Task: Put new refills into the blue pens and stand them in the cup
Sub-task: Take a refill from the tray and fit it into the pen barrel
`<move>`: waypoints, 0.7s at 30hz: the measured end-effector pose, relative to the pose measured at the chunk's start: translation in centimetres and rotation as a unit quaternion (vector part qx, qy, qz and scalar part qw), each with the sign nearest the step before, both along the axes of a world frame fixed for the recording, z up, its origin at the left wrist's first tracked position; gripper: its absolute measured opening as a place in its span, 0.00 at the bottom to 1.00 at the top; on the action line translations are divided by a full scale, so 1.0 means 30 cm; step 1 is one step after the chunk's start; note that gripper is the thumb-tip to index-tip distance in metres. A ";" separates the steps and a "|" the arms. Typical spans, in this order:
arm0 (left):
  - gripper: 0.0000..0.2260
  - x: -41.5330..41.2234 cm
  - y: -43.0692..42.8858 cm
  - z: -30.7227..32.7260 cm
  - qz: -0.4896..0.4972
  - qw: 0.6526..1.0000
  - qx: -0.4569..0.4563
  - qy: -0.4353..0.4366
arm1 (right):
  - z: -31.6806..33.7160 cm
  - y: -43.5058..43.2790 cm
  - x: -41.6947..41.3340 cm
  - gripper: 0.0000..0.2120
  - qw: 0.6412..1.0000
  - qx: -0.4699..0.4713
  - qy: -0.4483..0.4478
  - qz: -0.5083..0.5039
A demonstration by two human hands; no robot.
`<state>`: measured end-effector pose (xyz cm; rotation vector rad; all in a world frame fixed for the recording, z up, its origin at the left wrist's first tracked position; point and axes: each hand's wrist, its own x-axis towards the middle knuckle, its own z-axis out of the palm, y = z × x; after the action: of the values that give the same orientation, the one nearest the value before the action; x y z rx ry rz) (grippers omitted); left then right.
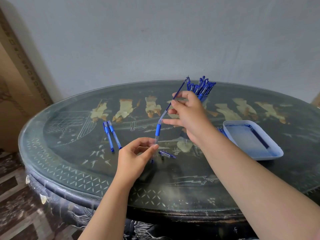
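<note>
My left hand point(136, 154) pinches the lower end of a clear pen barrel point(158, 130) with a blue grip, held upright over the table. A thin blue refill point(179, 90) sticks out of the barrel's top, and my right hand point(187, 110) pinches it between thumb and fingers. A clear cup point(204, 98) packed with several blue pens stands just behind my right hand. Two capped blue pens point(111, 135) lie side by side to the left. A pen cap and a small tip piece point(166, 154) lie below the barrel.
A white tray point(242, 139) holding a dark blue refill sits at the right, with more blue pens partly hidden behind my right wrist. The dark oval table point(86, 170) has a glass top; a wall runs close behind it.
</note>
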<state>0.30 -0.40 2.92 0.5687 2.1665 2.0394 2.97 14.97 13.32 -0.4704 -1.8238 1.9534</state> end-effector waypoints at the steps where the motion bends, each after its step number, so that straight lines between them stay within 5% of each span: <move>1: 0.05 0.000 0.001 0.000 0.000 1.000 -0.001 0.000 | 0.003 0.000 0.000 0.07 0.999 0.044 0.002 0.007; 6: 0.05 -0.005 0.003 -0.005 0.005 1.000 0.008 -0.009 | -0.001 -0.007 -0.006 0.07 0.958 0.259 -0.076 0.101; 15: 0.05 -0.009 -0.006 -0.011 0.019 0.999 0.031 -0.009 | -0.111 0.002 0.041 0.04 0.931 0.325 -0.120 0.119; 21: 0.05 -0.010 -0.008 -0.007 0.017 1.000 0.024 -0.003 | -0.238 0.000 0.100 0.07 0.827 0.505 -0.186 0.160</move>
<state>-0.02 -0.64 2.72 0.5355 2.1442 2.1122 5.98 14.96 6.19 -0.1812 -2.9823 0.7803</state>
